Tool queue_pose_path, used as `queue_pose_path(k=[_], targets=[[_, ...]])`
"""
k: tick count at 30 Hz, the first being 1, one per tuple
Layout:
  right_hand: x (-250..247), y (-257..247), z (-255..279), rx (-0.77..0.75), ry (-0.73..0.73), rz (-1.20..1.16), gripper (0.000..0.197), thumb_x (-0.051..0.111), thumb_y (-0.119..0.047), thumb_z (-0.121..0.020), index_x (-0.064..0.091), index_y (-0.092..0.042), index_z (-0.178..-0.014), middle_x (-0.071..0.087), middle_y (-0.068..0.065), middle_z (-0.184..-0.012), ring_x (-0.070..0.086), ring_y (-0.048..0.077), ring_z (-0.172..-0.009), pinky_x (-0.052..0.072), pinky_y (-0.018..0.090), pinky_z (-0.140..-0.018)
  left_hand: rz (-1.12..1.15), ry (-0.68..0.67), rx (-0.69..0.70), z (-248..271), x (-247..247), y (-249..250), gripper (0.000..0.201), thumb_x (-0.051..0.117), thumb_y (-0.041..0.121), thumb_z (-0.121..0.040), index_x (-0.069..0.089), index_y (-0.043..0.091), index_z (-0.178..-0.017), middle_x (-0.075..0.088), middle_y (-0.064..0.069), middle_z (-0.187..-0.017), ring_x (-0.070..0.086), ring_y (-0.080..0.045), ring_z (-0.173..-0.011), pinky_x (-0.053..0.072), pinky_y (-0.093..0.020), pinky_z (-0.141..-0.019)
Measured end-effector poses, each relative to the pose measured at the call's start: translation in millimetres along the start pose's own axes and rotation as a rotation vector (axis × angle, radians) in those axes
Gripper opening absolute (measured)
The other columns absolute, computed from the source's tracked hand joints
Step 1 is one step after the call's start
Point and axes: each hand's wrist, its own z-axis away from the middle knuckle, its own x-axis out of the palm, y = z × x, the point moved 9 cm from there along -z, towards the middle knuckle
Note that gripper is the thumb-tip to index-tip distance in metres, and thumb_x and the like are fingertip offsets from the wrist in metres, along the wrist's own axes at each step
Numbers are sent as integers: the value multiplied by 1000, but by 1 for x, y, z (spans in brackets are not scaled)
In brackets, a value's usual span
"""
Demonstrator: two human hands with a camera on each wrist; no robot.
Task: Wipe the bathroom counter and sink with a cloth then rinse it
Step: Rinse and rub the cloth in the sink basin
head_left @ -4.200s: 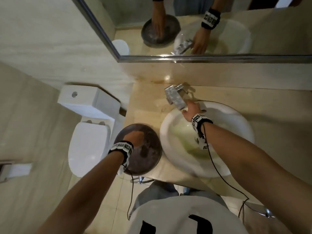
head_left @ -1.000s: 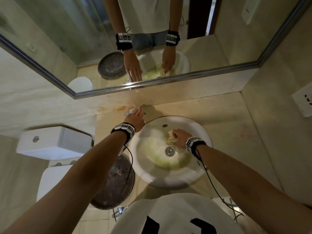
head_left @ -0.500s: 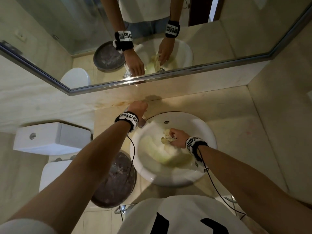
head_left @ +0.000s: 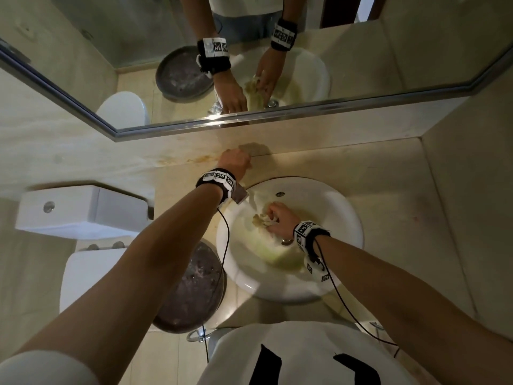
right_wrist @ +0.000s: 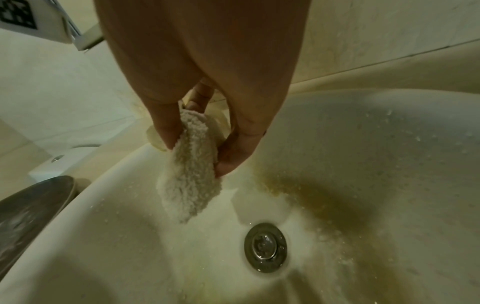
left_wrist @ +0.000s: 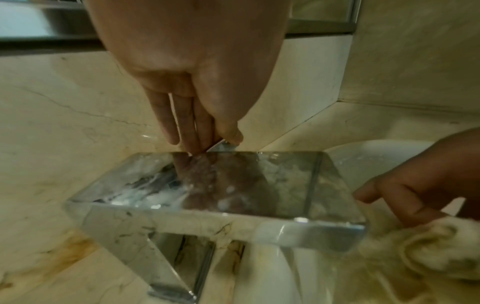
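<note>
The step in hand seems to be the rinse: the right hand (right_wrist: 207,86) holds the cream terry cloth (right_wrist: 189,176) bunched between its thumb and curled fingers (right_wrist: 233,156), inside the white sink (head_left: 344,262), so that the loose end hangs below the fingertips and just above the wet bowl. The drain (right_wrist: 265,247) lies beyond and below these fingers, apart from the cloth. The left hand (left_wrist: 192,67) reaches behind the chrome faucet (left_wrist: 215,193); its fingers (left_wrist: 171,123) are nearly straight, and with the thumb they seem to pinch the thin lever (left_wrist: 221,146) at the back of the spout. I see no running stream of water, only drops in the bowl. In my judgement the next move calls for opening the lever and bringing the cloth under the mouth of the spout, which is just to the left of the right fingers. A brownish-yellow stain (right_wrist: 324,197) spreads in the bowl to the right of these fingers. A dark round tray (head_left: 191,284) stands on the counter (head_left: 402,190) beside the sink, under the left forearm, not in the way.
</note>
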Motion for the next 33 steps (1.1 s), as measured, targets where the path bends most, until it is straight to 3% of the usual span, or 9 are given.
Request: queue_pose_path(k=[5, 9, 11, 14, 17, 19, 25, 28, 33], targets=[[11, 11, -12, 122, -50, -46, 28, 75, -23, -81, 47, -21, -84, 53, 2, -87, 50, 20, -76, 45, 36, -71, 108, 287, 2, 45, -22, 20, 33, 47, 20, -99, 54, 9, -130, 64, -12, -119, 58, -30, -104, 48, -41, -86], [25, 9, -24, 148, -61, -225, 41, 76, -13, -79, 37, -26, -73, 45, -1, -75, 41, 17, -67, 43, 40, -66, 300, 531, 78, 127, -24, 54, 9, 51, 12, -96, 59, 10, -98, 59, -3, -83, 51, -17, -69, 37, -26, -60], [23, 11, -23, 271, -40, -571, 39, 77, -2, -80, 43, -21, -82, 50, 6, -82, 49, 21, -71, 51, 43, -66, 312, 447, 43, 157, 5, 59, 5, 56, 14, -93, 57, 12, -89, 55, 0, -73, 46, -17, -59, 28, -25, -56], [19, 36, -12, 508, 123, -882, 44, 76, 0, -82, 48, -20, -110, 63, 21, -115, 65, 30, -79, 61, 46, -78, 309, 141, -62, 177, 74, 58, 8, 52, 23, -93, 53, 15, -92, 60, -3, -80, 57, -25, -69, 38, -33, -53], [-7, 68, 8, 617, 234, -336, 57, 69, -12, -88, 42, -15, -138, 55, 21, -133, 61, 36, -109, 50, 40, -90, 358, -59, -139, 173, 127, 53, 19, 49, 28, -92, 50, 15, -106, 61, -5, -96, 60, -28, -85, 47, -37, -63], [-18, 87, 21, 694, 230, -1, 67, 66, -20, -90, 35, -7, -148, 42, 25, -144, 46, 43, -129, 42, 47, -103, 395, -160, -137, 160, 150, 56, 35, 53, 30, -91, 47, 12, -121, 60, -9, -111, 59, -31, -99, 51, -42, -75], [-1, 125, 37, 685, 30, 422, 80, 61, -28, -95, 14, -16, -159, 12, 19, -164, 17, 41, -149, 26, 51, -118, 427, -466, -119, 117, 210, 83, 78, 58, 39, -94, 18, 10, -155, 38, -14, -151, 43, -33, -135, 41, -44, -107], [23, 146, 25, 573, -36, 431, 89, 70, -37, -83, 17, -31, -155, 23, 10, -161, 25, 39, -145, 39, 51, -110, 495, -585, -97, 109, 244, 100, 84, 64, 47, -90, 22, 8, -152, 47, -13, -145, 51, -32, -128, 45, -39, -102], [59, 166, 33, 598, -231, 292, 85, 71, -32, -84, 24, -24, -153, 57, 15, -133, 60, 36, -114, 52, 41, -90, 361, -618, -63, 109, 263, 102, 56, 73, 53, -78, 58, 13, -114, 48, -10, -118, 53, -30, -106, 50, -40, -91]])
